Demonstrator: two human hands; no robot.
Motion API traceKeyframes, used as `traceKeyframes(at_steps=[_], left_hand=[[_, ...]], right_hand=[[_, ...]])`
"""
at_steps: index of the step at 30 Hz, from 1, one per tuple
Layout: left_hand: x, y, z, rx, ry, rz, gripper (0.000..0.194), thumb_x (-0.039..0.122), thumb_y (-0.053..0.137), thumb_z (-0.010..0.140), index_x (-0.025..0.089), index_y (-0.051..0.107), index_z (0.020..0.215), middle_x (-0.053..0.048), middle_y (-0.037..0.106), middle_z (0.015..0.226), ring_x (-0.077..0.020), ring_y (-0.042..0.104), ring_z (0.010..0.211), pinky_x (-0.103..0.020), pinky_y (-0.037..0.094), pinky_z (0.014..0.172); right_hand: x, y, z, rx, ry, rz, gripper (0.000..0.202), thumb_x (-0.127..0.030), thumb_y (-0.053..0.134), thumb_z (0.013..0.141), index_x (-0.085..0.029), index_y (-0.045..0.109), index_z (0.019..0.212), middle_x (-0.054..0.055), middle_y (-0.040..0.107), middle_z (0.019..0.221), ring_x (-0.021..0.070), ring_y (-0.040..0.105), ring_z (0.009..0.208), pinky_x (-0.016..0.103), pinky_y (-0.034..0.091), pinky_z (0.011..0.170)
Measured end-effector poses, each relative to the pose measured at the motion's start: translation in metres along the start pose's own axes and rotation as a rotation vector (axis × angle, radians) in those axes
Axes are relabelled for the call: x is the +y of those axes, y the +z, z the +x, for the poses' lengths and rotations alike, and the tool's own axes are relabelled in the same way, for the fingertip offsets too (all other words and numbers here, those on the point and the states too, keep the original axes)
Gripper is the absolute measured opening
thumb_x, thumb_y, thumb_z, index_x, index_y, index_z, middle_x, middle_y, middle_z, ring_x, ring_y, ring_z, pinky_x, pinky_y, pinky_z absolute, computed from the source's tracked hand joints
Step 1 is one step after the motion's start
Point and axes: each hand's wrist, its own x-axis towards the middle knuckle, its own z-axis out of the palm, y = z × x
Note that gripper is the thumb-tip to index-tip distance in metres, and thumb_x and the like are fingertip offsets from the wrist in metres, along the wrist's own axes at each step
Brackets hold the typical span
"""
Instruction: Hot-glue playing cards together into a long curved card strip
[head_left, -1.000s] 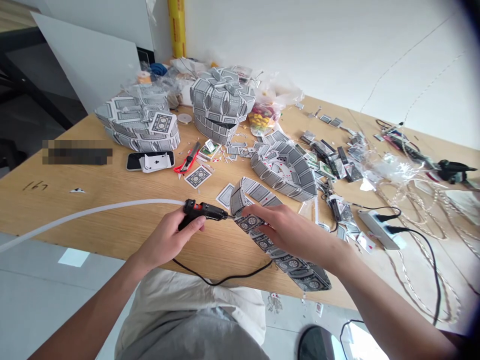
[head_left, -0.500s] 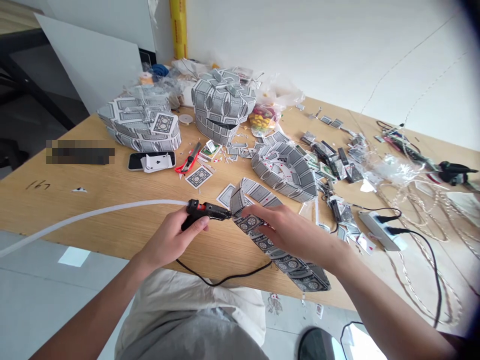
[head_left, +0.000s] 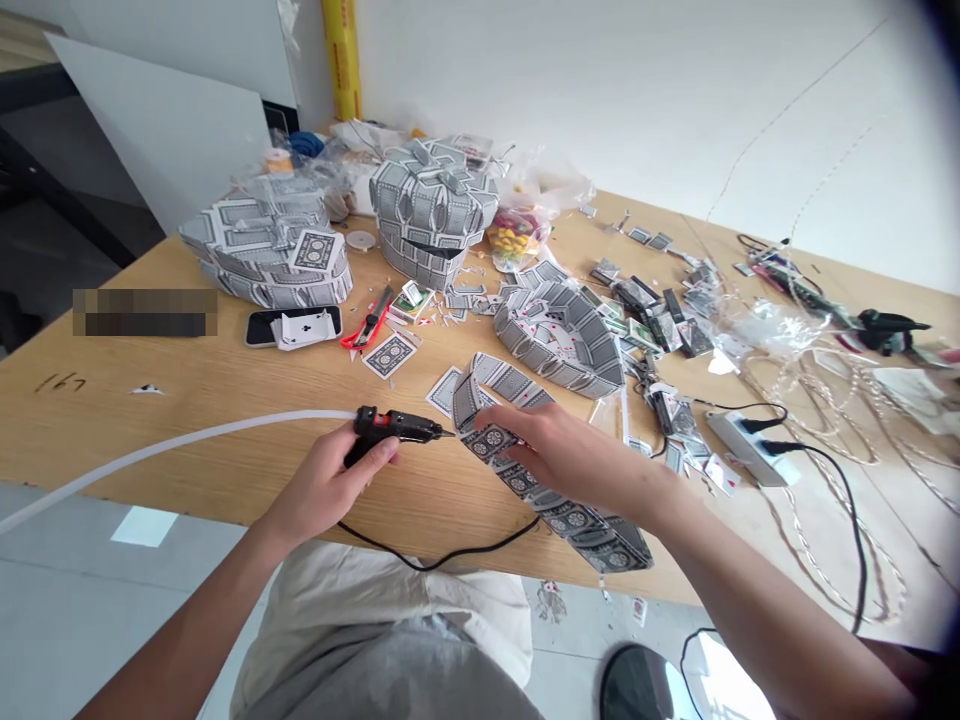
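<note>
My left hand (head_left: 330,480) is wrapped round a black hot glue gun (head_left: 401,426), and a long white glue stick (head_left: 187,430) trails out of its back. The nozzle points right, a little short of a curved band of playing cards (head_left: 574,520). My right hand (head_left: 562,455) grips that band near its left end, fingers over the upper edge. Just beyond it lies a loose playing card (head_left: 444,390), face down. Farther back stands an open-topped card basket (head_left: 559,340) with loose cards inside.
Two lidded card boxes (head_left: 431,205) (head_left: 266,245) stand at the back. A red utility knife (head_left: 367,318) lies near a phone (head_left: 292,327) with cards on it. On the right are a power strip (head_left: 750,450), coiled rope (head_left: 847,420) and card packs (head_left: 656,315).
My left hand has drawn the glue gun slightly left, so its nozzle now stands apart from the card band. My right hand keeps its hold. The view has shifted a little.
</note>
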Motion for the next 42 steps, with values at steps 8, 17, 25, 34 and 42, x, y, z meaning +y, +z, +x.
traceKeyframes(at_steps=[8, 17, 25, 34, 42], left_hand=[[-0.009, 0.002, -0.023, 0.132, 0.063, 0.022, 0.045, 0.058, 0.062, 0.102, 0.015, 0.078, 0.100, -0.007, 0.073, 0.079, -0.0190, 0.065, 0.068, -0.030, 0.055, 0.065], [-0.002, 0.034, -0.037, 0.265, 0.233, 0.293, 0.035, 0.053, 0.066, 0.101, 0.021, 0.070, 0.116, -0.011, 0.079, 0.107, -0.0270, 0.076, 0.097, -0.036, 0.061, 0.088], [0.001, 0.051, -0.032, 0.287, 0.344, 0.442, 0.030, 0.047, 0.066, 0.103, 0.024, 0.062, 0.121, -0.009, 0.077, 0.108, -0.0244, 0.077, 0.095, -0.030, 0.058, 0.086], [-0.003, 0.053, -0.020, 0.247, 0.457, 0.509, 0.026, 0.042, 0.063, 0.106, 0.023, 0.060, 0.123, -0.010, 0.075, 0.109, -0.0247, 0.076, 0.095, -0.030, 0.056, 0.084], [-0.007, 0.052, -0.013, 0.269, 0.656, 0.618, 0.025, 0.035, 0.062, 0.108, 0.020, 0.057, 0.129, -0.009, 0.074, 0.106, -0.0223, 0.077, 0.090, -0.027, 0.054, 0.078]], right_hand=[[0.004, -0.014, 0.025, 0.029, -0.059, 0.026, 0.054, -0.001, 0.061, 0.085, -0.017, 0.072, 0.136, 0.007, 0.078, 0.094, 0.0188, 0.067, 0.083, 0.030, 0.038, 0.070], [0.007, -0.019, 0.040, 0.088, -0.070, 0.050, 0.050, -0.002, 0.065, 0.082, -0.013, 0.075, 0.129, 0.010, 0.079, 0.106, 0.0200, 0.068, 0.091, 0.031, 0.046, 0.079], [0.008, -0.019, 0.041, 0.111, -0.068, 0.057, 0.050, -0.002, 0.066, 0.083, -0.013, 0.074, 0.132, 0.012, 0.078, 0.115, 0.0224, 0.068, 0.104, 0.032, 0.048, 0.085], [-0.003, -0.028, 0.042, 0.063, -0.044, 0.015, 0.047, 0.003, 0.066, 0.084, -0.007, 0.076, 0.129, 0.014, 0.080, 0.116, 0.0236, 0.070, 0.105, 0.033, 0.048, 0.087], [-0.001, -0.025, 0.045, 0.056, -0.035, -0.005, 0.046, 0.001, 0.066, 0.085, -0.008, 0.076, 0.129, 0.014, 0.079, 0.117, 0.0241, 0.069, 0.106, 0.033, 0.046, 0.085]])
